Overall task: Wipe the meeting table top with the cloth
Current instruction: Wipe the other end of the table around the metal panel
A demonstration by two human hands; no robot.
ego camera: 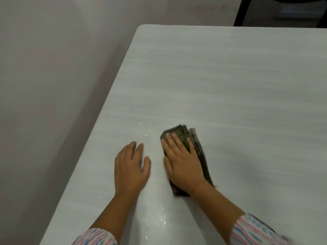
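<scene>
A dark green folded cloth (182, 134) lies on the white meeting table top (221, 85). My right hand (182, 160) lies flat on the cloth with straight fingers and presses it down; much of the cloth is hidden under the palm. My left hand (131, 167) rests flat on the bare table just left of the cloth, fingers straight, holding nothing. Small water droplets (139, 126) glisten on the table ahead of my left hand, and more droplets (163, 221) shine between my forearms.
The table's left edge (99, 110) runs diagonally beside a plain wall (44, 76). A dark mesh chair (283, 11) stands behind the table's far edge at the top right. The table surface stretches wide to the right and far side.
</scene>
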